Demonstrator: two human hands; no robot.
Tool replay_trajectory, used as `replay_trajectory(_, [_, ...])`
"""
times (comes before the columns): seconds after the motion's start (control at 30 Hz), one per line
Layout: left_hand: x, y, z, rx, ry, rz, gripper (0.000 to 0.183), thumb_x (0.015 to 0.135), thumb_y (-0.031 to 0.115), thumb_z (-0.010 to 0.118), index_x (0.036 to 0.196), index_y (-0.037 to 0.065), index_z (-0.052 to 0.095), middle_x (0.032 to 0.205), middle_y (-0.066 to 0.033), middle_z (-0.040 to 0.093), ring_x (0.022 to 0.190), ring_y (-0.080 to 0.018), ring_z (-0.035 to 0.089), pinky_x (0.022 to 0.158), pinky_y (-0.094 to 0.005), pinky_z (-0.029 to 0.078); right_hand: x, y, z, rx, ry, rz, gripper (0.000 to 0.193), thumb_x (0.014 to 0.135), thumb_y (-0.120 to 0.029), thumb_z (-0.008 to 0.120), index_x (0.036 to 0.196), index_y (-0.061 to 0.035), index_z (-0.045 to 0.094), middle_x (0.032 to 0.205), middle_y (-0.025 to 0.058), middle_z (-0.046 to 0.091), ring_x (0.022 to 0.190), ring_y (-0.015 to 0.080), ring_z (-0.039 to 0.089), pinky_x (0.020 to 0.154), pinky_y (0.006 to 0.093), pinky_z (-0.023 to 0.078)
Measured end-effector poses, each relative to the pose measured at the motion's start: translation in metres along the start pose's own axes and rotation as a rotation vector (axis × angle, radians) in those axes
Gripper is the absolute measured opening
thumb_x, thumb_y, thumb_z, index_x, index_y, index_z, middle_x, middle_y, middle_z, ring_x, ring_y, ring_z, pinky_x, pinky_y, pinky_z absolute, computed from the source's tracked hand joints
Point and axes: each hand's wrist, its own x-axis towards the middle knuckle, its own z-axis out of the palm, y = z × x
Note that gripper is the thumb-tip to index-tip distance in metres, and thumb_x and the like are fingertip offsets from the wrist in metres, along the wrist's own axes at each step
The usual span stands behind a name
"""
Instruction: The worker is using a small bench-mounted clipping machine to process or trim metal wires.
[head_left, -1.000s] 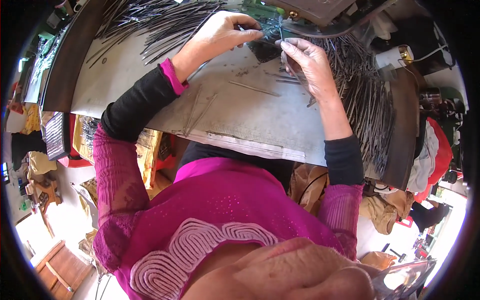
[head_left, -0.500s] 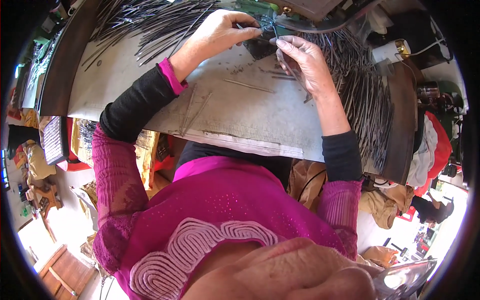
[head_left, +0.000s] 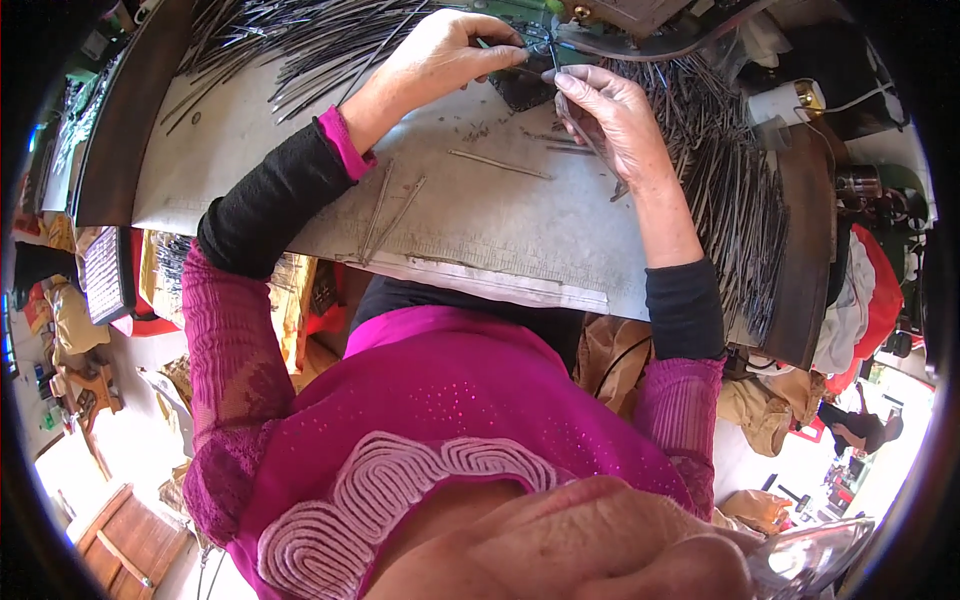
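Observation:
At the far middle of the worktable my left hand (head_left: 452,58) is closed in a pinch. A sliver of green shows between its fingers; what it holds is mostly hidden. Just right of it, my right hand (head_left: 612,118) pinches a thin dark metal strip (head_left: 592,143). One end of the strip runs down past the palm, and the other points up toward a bluish metal fixture (head_left: 541,42) at the far edge. The two hands are close together but apart. Below them lies a dark block (head_left: 519,92) with crumbs of debris beside it.
Heaps of thin dark metal strips (head_left: 330,48) cover the far left, and another pile (head_left: 722,190) runs down the right side. Several loose strips (head_left: 498,164) lie on the pale tabletop (head_left: 490,220). A white lamp-like thing (head_left: 785,104) stands at the right.
Both hands stay nearly in place, with small finger shifts. More green shows between the left fingers now. The right hand still grips the strip. The view has shifted slightly.

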Motion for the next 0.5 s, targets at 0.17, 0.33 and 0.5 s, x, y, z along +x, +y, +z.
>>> replay_trajectory(0.17, [0.0003,-0.0015,0.0014,0.007,-0.003,0.004,0.032,0.084,0.03,0.061,0.101,0.003,0.064,0.065,-0.0038,0.058,0.052,-0.0073,0.052,0.045,-0.0196,0.041,0.0009,0.0,-0.0001,-0.013,-0.004,0.006,0.018,0.084,-0.021,0.061,0.092,-0.005,0.064,0.068,-0.0033,0.057,0.056,0.0039,0.05,0.049,0.0171,0.04])
replay_trajectory(0.33, [0.001,-0.0032,0.0005,0.037,-0.014,-0.003,0.033,0.084,0.031,0.061,0.101,0.004,0.064,0.064,-0.0044,0.059,0.052,-0.0078,0.053,0.045,-0.0201,0.042,0.001,0.0006,-0.0009,-0.038,-0.004,-0.003,0.018,0.084,-0.021,0.061,0.091,-0.0051,0.065,0.068,-0.0033,0.057,0.056,0.0039,0.051,0.049,0.0168,0.04])
replay_trajectory(0.5, [0.001,-0.0046,0.0005,0.024,-0.039,-0.044,0.034,0.083,0.031,0.062,0.103,0.003,0.063,0.065,-0.0046,0.059,0.052,-0.0078,0.053,0.046,-0.0202,0.042,-0.0002,-0.0009,0.0008,-0.002,-0.015,0.016,0.019,0.084,-0.021,0.061,0.092,-0.0046,0.064,0.068,-0.003,0.057,0.056,0.0045,0.051,0.049,0.0172,0.041])
